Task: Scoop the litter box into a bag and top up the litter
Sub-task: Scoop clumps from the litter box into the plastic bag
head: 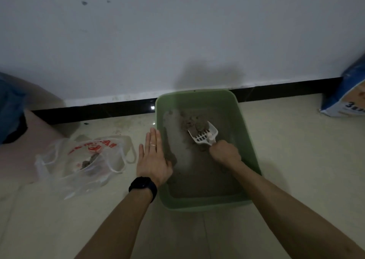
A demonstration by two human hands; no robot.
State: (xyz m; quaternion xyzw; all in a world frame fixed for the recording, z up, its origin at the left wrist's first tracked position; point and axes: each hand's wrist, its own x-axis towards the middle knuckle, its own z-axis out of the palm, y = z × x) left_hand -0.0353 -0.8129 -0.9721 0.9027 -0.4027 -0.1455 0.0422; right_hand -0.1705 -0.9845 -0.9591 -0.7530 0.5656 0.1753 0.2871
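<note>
Pale tiled floor (296, 160) is bounded by a white wall (177, 31) with black skirting (98, 108).

- Left hand (154, 160): laid flat, fingers straight and together, on the left rim of the green litter box (205, 203).
- Right hand (225, 154): curled tight round the handle of a white slotted scoop (203, 136), which is loaded with grey clumps (199, 127) inside the box.
- Plastic bag (85, 160): red print, set just left of the box.
- Litter sack (347, 96): stood well apart at the right edge, with floor tiles seen between.
</note>
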